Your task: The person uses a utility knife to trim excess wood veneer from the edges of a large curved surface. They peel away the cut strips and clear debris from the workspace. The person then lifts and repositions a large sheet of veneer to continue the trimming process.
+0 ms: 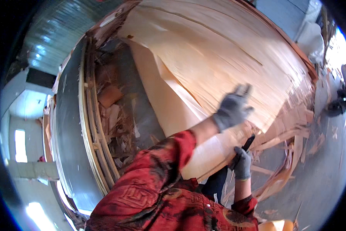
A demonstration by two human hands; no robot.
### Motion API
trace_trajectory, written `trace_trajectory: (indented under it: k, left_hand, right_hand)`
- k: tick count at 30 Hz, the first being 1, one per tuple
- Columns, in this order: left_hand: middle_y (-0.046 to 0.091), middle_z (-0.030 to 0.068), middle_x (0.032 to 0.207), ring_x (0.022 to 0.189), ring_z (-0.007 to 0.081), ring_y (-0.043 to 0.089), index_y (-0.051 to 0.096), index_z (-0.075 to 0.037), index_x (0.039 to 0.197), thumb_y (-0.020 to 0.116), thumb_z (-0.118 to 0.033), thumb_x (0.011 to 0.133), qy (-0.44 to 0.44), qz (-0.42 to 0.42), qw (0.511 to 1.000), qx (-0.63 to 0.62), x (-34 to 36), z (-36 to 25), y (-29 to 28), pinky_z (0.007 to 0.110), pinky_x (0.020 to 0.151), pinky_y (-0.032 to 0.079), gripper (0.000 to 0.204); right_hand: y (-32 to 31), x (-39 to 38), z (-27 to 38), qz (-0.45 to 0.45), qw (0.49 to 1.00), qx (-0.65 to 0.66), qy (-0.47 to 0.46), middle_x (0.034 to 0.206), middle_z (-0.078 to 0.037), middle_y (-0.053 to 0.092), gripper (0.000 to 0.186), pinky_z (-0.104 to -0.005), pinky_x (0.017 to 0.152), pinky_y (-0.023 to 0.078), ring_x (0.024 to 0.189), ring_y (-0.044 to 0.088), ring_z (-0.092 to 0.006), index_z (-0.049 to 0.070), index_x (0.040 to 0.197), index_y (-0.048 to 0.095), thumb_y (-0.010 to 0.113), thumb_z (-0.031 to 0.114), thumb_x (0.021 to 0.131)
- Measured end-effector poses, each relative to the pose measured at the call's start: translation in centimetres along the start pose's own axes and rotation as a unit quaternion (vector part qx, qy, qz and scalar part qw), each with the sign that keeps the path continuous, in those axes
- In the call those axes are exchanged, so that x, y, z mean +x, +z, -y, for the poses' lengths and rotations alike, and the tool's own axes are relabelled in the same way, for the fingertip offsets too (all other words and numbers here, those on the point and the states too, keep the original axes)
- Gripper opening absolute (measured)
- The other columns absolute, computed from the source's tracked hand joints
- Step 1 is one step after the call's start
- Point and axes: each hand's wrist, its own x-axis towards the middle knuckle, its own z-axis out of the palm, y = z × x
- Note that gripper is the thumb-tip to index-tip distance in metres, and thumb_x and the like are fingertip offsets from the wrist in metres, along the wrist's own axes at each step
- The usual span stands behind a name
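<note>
My left hand (234, 107), in a grey glove, reaches out over a large pale wood veneer sheet (219, 50). Its fingers are apart and blurred, and nothing is in them; whether it touches the sheet I cannot tell. Closer to my body, my right hand (242, 164), also gloved, is closed round a dark, narrow, knife-like tool (250, 141) that points up and away. Below the top sheet's wavy left edge, another veneer layer (146, 73) shows. Torn veneer strips (284, 134) hang and lie at the near right corner of the sheets.
Left of the sheets are a dark panel (71, 115) with wooden edge strips (89, 119) and a heap of veneer scraps (113, 115). More scraps lie on the grey floor (315, 181) at right. Dark machinery (344, 104) stands at the far right.
</note>
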Motion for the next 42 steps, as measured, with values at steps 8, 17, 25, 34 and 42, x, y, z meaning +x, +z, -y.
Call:
trace_trajectory:
  k: [8, 17, 25, 34, 42]
  left_hand:
    - [0.055, 0.0103, 0.1, 0.085, 0.0187, 0.054, 0.055, 0.002, 0.103, 0.059, -0.017, 0.08, -0.584, -0.188, 0.786, -0.072, -22.5, 12.8, -8.2, 0.03, 0.076, 0.046, 0.031]
    - [0.052, 0.0042, 0.118, 0.108, 0.0224, 0.048, 0.047, -0.013, 0.121, 0.035, -0.056, 0.086, -0.813, -0.095, 0.36, -0.449, -40.3, 7.9, 3.6, 0.043, 0.085, 0.043, 0.056]
    - [0.057, 0.0088, 0.111, 0.095, 0.0215, 0.057, 0.05, -0.006, 0.114, 0.043, -0.025, 0.09, -0.598, -0.335, 0.302, -0.662, -40.3, 10.4, 4.5, 0.036, 0.082, 0.048, 0.032]
    - [0.061, 0.0083, 0.099, 0.089, 0.0192, 0.059, 0.057, 0.0, 0.104, 0.059, -0.015, 0.079, -0.542, -0.308, 0.584, -0.521, -28.0, 4.8, -9.7, 0.032, 0.081, 0.046, 0.029]
    - [0.06, 0.0008, 0.086, 0.079, 0.0085, 0.055, 0.061, -0.001, 0.097, 0.058, -0.014, 0.081, -0.44, -0.273, 0.774, -0.365, -9.8, 3.5, -11.2, 0.023, 0.068, 0.044, 0.02]
  right_hand:
    - [-0.9, 3.7, 2.6, -0.012, 1.0, -0.026, -0.009, 0.051, 0.004, 0.042, 0.014, -0.0224, 0.036, 0.028, 0.038, 0.038, -0.0078, 0.01, 0.066, 0.051, 0.063, 0.011, 0.074]
    - [1.2, 3.8, 5.4, -0.026, 0.998, -0.02, 0.053, 0.047, 0.006, 0.039, 0.014, -0.0211, 0.033, 0.026, 0.036, 0.035, -0.0068, 0.013, 0.066, 0.053, 0.055, 0.015, 0.08]
    - [-0.6, 6.5, 5.3, -0.072, 0.993, -0.083, 0.03, 0.044, 0.007, 0.031, 0.017, -0.0227, 0.031, 0.026, 0.034, 0.03, -0.0087, 0.016, 0.065, 0.046, 0.056, 0.018, 0.078]
    - [-7.7, 13.2, 4.3, -0.054, 0.991, -0.116, 0.044, 0.044, 0.001, 0.042, 0.02, -0.0244, 0.03, 0.031, 0.033, 0.039, -0.0138, 0.015, 0.062, 0.048, 0.058, 0.025, 0.076]
    - [-8.9, 13.8, 5.2, -0.052, 0.982, -0.054, 0.176, 0.043, 0.0, 0.042, 0.015, -0.0314, 0.028, 0.027, 0.03, 0.035, -0.0168, 0.017, 0.065, 0.051, 0.054, 0.025, 0.078]
